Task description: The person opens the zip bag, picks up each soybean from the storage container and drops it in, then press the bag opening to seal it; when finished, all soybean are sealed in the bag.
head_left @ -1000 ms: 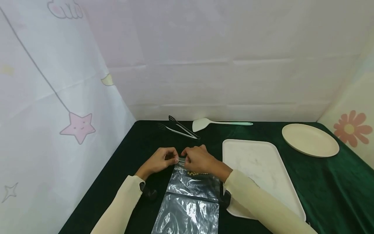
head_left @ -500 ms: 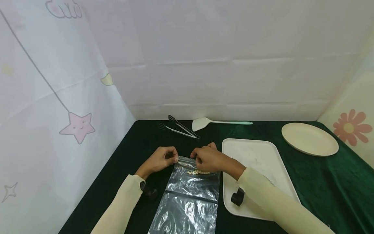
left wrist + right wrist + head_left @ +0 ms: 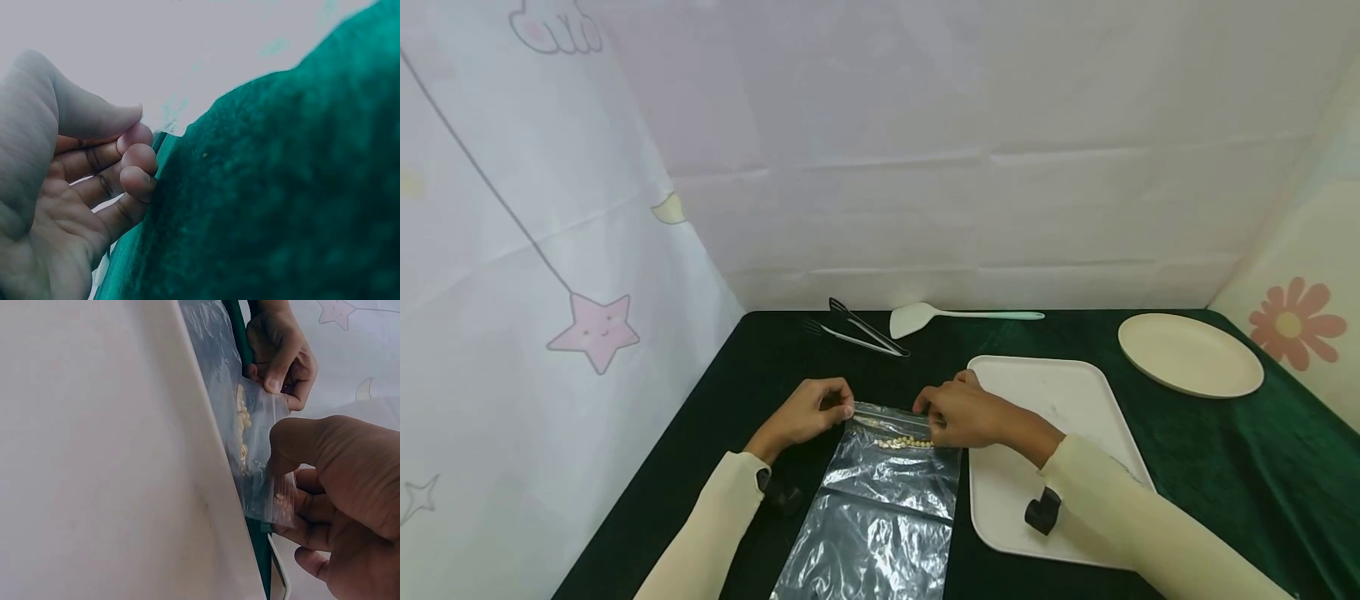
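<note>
A clear zip-lock bag [image 3: 880, 492] lies flat on the dark green cloth, its zip edge toward the far side. Inside, near that edge, is a row of small yellowish, bead-like pieces [image 3: 906, 442]. My left hand [image 3: 808, 417] pinches the bag's far left corner between thumb and index finger; the left wrist view shows this corner [image 3: 172, 119] at the fingertips. Farther right on the zip edge, my right hand [image 3: 970, 414] pinches the strip, thumb on one side and fingers behind, as the right wrist view shows. Its other fingers curl loosely.
A white rectangular tray [image 3: 1045, 392] lies right of the bag, partly under the right forearm. Metal tongs [image 3: 868, 335] and a white spatula [image 3: 917, 318] with a pale green handle rest at the back. An oval cream plate [image 3: 1191, 354] is at the far right.
My right hand has slid rightward along the bag's zip edge, from beside the left hand to near the right corner. The left hand keeps its pinch in place.
</note>
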Action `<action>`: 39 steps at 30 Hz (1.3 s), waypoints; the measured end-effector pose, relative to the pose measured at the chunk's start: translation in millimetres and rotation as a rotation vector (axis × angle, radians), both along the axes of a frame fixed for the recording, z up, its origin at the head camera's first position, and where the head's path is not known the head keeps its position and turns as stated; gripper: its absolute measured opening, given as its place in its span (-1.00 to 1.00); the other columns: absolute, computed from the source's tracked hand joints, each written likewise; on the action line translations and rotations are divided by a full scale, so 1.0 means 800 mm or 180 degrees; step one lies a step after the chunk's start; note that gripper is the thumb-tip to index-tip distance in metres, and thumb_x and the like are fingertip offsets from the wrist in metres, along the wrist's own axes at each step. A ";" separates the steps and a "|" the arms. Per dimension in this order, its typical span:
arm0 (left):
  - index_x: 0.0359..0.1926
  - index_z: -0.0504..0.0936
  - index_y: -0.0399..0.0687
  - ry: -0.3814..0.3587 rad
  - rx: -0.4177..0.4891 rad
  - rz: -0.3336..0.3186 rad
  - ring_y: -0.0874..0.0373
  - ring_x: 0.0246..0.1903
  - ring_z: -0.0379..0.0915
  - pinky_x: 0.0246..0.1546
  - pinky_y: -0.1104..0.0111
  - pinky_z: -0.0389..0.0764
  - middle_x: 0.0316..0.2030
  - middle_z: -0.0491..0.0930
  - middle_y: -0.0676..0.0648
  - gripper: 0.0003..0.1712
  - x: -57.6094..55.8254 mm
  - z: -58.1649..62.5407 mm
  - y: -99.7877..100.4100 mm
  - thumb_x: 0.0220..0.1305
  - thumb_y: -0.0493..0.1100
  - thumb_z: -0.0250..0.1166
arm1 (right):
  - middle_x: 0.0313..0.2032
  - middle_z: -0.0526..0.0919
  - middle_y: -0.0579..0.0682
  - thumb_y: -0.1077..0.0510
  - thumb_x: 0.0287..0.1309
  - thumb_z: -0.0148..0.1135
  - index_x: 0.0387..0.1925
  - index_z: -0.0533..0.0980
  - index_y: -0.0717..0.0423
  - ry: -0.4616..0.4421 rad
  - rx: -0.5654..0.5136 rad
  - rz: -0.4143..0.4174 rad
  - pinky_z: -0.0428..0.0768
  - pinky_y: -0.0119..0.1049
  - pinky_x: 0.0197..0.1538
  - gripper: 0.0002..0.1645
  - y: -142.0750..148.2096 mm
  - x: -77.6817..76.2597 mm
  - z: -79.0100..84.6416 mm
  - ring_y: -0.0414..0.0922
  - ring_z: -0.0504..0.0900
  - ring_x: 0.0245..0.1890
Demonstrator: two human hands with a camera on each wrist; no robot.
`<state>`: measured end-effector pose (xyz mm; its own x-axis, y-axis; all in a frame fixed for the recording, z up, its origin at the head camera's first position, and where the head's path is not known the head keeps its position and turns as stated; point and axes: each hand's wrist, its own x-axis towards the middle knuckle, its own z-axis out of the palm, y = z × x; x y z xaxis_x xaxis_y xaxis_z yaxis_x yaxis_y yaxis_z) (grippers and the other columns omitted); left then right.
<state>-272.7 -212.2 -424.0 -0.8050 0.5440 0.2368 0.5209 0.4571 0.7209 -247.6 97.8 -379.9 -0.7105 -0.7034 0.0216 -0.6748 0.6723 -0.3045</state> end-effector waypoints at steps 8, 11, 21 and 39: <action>-0.30 0.61 -0.19 -0.0029 -0.0012 0.0021 0.10 -0.52 0.46 -0.48 0.34 0.48 -0.45 0.57 -0.11 -0.95 0.005 0.007 0.003 0.34 -0.35 0.28 | -0.66 0.47 -0.36 0.16 0.10 0.20 0.06 0.58 0.01 -0.0039 0.0009 -0.0044 0.14 0.08 0.23 -0.57 0.022 0.011 0.007 -0.33 0.44 -0.52; -0.31 0.60 -0.24 -0.0053 -0.0024 0.0030 0.06 -0.54 0.46 -0.50 0.35 0.48 -0.46 0.56 -0.17 -0.94 0.013 0.020 0.006 0.33 -0.41 0.27 | -0.65 0.47 -0.36 0.16 0.13 0.17 0.07 0.57 -0.02 -0.0049 0.0039 -0.0126 0.14 0.04 0.25 -0.57 0.029 0.012 0.009 -0.32 0.43 -0.50; -0.33 0.60 -0.13 -0.0085 0.0081 0.0182 0.06 -0.57 0.47 -0.55 0.32 0.51 -0.48 0.57 -0.10 -0.91 -0.004 0.001 -0.016 0.34 -0.35 0.31 | -0.51 0.49 -0.37 0.25 0.18 0.16 0.03 0.59 0.04 0.0002 -0.0156 -0.0165 0.17 0.06 0.15 -0.64 0.057 0.012 0.006 -0.26 0.41 -0.42; -0.11 0.62 -0.06 0.0033 -0.0754 0.0265 0.19 -0.56 0.40 -0.50 0.31 0.47 -0.45 0.54 0.07 -0.85 -0.004 0.018 -0.020 0.36 -0.13 0.34 | -0.36 0.55 -0.31 0.25 0.25 0.27 0.08 0.59 0.02 0.0400 -0.0222 -0.0478 0.16 0.21 0.20 -0.64 0.118 0.003 -0.004 -0.23 0.45 -0.27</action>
